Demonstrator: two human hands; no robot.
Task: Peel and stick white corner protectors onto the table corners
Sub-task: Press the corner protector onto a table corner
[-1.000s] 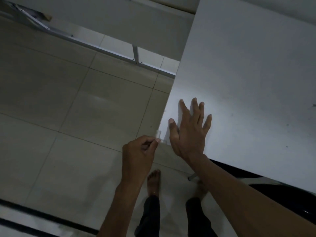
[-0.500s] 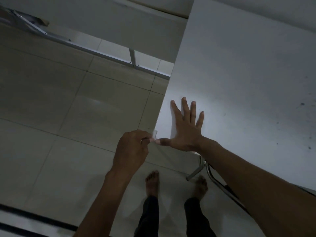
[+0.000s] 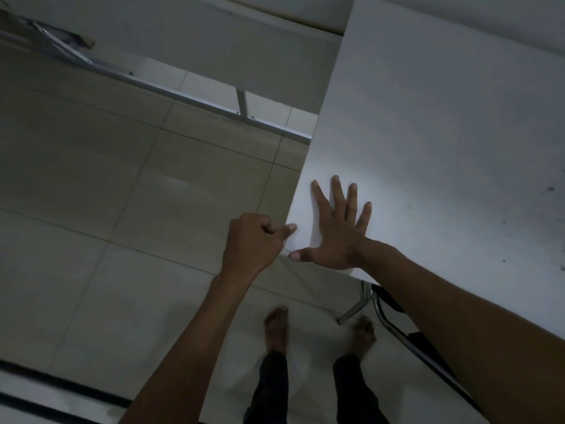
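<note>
The white table fills the right side, and its near left corner lies between my two hands. My right hand rests flat on the tabletop with fingers spread, the thumb reaching along the front edge to the corner. My left hand is curled against the corner from the floor side, its index finger laid on the table's left edge. It holds the small clear-white corner protector against the corner tip. Only a faint sliver of the protector shows; the rest is hidden by my left hand.
Beige floor tiles spread to the left. A metal frame rail runs along the floor by the far wall. Under the table's front edge stand chrome chair legs. My bare feet are just below the corner.
My left hand has moved right and closed in against the corner, so the protector it pinched in the air is now at the corner tip. My right hand stays flat, thumb swung out to the corner.
</note>
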